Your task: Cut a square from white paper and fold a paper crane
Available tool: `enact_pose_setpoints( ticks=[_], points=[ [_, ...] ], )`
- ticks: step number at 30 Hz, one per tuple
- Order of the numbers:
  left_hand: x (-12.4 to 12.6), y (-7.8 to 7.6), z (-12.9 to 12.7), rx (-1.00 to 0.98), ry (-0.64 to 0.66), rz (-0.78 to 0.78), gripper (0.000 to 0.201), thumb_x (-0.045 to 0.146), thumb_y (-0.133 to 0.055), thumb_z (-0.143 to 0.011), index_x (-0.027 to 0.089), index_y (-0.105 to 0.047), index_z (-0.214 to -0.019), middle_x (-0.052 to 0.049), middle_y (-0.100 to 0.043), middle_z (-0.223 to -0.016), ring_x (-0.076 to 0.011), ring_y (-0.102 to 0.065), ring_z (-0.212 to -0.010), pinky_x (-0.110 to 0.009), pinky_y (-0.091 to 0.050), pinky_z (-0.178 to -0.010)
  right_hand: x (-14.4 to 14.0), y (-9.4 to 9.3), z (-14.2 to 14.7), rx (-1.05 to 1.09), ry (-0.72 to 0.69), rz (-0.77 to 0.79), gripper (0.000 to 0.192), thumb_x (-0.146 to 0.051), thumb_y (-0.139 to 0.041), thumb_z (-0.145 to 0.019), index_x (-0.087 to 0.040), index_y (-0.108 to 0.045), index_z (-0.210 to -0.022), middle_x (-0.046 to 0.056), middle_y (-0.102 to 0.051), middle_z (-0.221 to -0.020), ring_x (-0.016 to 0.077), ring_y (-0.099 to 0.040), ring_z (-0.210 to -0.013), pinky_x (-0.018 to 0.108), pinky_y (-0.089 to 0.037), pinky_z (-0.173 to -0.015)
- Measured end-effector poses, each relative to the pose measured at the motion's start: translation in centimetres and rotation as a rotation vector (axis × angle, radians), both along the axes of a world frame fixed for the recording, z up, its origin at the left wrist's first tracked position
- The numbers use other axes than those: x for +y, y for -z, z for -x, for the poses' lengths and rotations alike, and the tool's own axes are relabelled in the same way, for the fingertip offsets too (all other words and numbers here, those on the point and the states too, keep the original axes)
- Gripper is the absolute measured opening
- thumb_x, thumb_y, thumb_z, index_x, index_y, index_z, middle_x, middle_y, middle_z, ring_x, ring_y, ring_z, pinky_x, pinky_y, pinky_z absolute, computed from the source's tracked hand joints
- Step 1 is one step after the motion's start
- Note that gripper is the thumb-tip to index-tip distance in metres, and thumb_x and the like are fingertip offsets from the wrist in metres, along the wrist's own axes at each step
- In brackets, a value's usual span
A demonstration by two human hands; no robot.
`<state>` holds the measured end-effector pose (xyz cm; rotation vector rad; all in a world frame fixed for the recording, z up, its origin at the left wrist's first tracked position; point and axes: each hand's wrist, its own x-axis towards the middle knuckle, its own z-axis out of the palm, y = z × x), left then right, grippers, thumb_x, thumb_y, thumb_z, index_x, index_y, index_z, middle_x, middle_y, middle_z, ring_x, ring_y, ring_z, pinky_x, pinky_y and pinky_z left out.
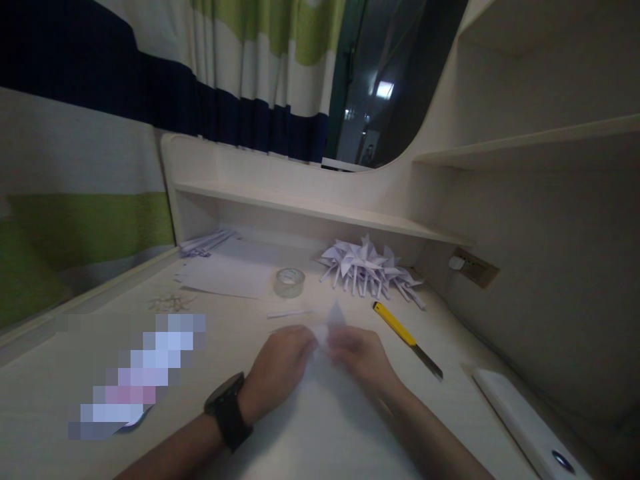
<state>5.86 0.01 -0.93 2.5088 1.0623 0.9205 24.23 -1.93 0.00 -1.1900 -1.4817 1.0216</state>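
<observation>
Between my two hands is a small folded piece of white paper [336,313], one pointed tip standing up, its lower part covered by fingers. My left hand [286,357], with a black watch on the wrist, is closed on the paper's left side. From the other side my right hand [361,353] pinches it, slightly blurred. Just beyond the left hand lies a thin rolled paper stick [290,314]. A roll of clear tape [289,283] sits farther back. Right of my right hand lies a yellow-handled utility knife [395,323], blade out.
Paper pinwheels [365,263] are heaped at the back right. White sheets [230,267] and paper sticks [207,241] lie at the back left, near a scatter of small thin bits [173,303]. A pixelated object [145,373] is at left, a white device [525,420] at right.
</observation>
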Motion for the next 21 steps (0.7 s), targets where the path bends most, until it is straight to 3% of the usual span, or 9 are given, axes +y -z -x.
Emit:
enact_pose_setpoints(
  ticks=[9, 21],
  points=[
    [0.0, 0.0, -0.1, -0.073, 0.000, 0.004, 0.017, 0.017, -0.046, -0.088, 0.019, -0.063, -0.087, -0.005, -0.066, -0.086, -0.0212, -0.060, -0.083, -0.030, -0.041, -0.074, -0.4, -0.6, 0.2, -0.069, 0.057, 0.008, 0.009, -0.022, -0.072, -0.059, -0.016, -0.070, -0.066, 0.002, -0.067, -0.059, 0.0150, -0.058, -0.051, 0.026, -0.046, -0.048],
    [0.1, 0.0, 0.0, -0.117, 0.029, 0.032, 0.019, 0.018, -0.044, -0.089, 0.018, -0.063, -0.086, -0.005, -0.065, -0.084, -0.0204, -0.058, -0.080, -0.030, -0.041, -0.073, -0.8, -1.6, 0.4, 0.008, 0.096, 0.023, 0.009, -0.021, -0.073, -0.053, -0.016, -0.069, -0.058, 0.002, -0.066, -0.055, 0.0138, -0.059, -0.048, 0.024, -0.047, -0.048]
  ],
)
